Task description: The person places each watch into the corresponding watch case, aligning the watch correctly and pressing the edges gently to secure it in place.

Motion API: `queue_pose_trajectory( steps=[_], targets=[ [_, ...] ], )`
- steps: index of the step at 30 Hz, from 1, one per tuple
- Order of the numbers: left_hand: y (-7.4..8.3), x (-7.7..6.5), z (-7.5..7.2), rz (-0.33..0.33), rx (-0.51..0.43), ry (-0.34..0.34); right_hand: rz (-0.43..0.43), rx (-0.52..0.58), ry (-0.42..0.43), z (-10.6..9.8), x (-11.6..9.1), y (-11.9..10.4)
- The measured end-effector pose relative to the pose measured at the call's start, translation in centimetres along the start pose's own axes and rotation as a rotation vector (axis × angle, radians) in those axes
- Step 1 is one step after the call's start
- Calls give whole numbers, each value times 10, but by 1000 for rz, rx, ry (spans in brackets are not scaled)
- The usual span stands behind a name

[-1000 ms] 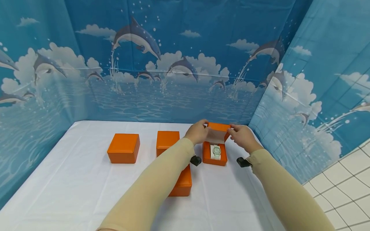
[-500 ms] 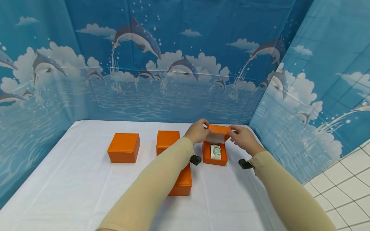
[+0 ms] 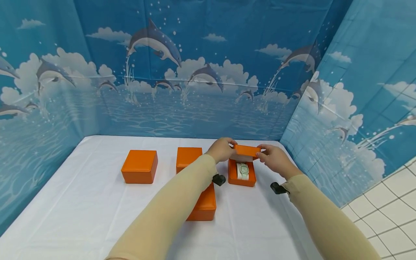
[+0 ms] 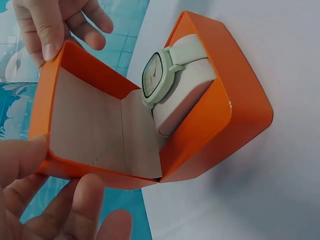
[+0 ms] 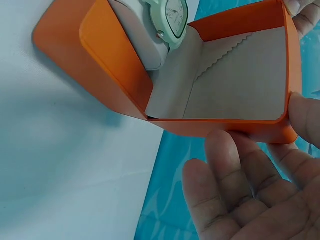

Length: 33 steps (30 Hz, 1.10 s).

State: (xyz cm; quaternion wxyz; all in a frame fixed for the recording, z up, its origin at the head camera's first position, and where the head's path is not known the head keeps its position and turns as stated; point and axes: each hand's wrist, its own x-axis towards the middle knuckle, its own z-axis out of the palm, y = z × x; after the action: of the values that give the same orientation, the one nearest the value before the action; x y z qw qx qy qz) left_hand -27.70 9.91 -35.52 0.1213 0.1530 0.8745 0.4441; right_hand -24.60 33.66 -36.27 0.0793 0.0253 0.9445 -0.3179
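An orange watch box (image 3: 242, 183) stands on the table at the right, its hinged lid (image 3: 247, 150) part way down over the base. Inside sits a pale green wristwatch (image 3: 243, 171) on a white cushion (image 4: 181, 102). My left hand (image 3: 221, 150) pinches the lid's left corner between thumb and fingers. At the opposite corner, my right hand (image 3: 275, 159) grips the lid with its thumb (image 5: 304, 118) at the edge and fingers along the side. The wrist views show the beige lining (image 5: 245, 80) within the lid.
Three more orange boxes, all with lids down, share the white-covered table (image 3: 81, 209): one at left (image 3: 139, 167), one mid-back (image 3: 189, 157), and one nearer (image 3: 204, 207), partly behind my left sleeve. A dolphin-print curtain (image 3: 195, 108) rises behind the table.
The lid has tipped further forward and down over the watch, both hands moving with it. The box's base and the other boxes have stayed put.
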Motion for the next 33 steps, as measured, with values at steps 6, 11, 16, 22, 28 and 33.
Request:
queue_pose_trajectory(
  steps=[6, 11, 16, 22, 28, 33],
  targets=[
    [-2, -2, -2, -8, -3, -16, -13, -36, 7, 1, -4, 0],
    [-3, -5, 0, 15, 23, -1, -20, -48, 1, 2, -7, 0],
    [-3, -6, 1, 20, 36, -2, -10, -45, -11, 4, -10, 1],
    [-4, -4, 2, 22, 50, -14, -31, -46, -6, 6, -16, 2],
    [-5, -7, 4, 18, 53, -15, -11, -33, -5, 9, -20, 4],
    [-7, -8, 6, 9, 38, -19, -1, -19, -5, 11, -22, 6]
  ],
)
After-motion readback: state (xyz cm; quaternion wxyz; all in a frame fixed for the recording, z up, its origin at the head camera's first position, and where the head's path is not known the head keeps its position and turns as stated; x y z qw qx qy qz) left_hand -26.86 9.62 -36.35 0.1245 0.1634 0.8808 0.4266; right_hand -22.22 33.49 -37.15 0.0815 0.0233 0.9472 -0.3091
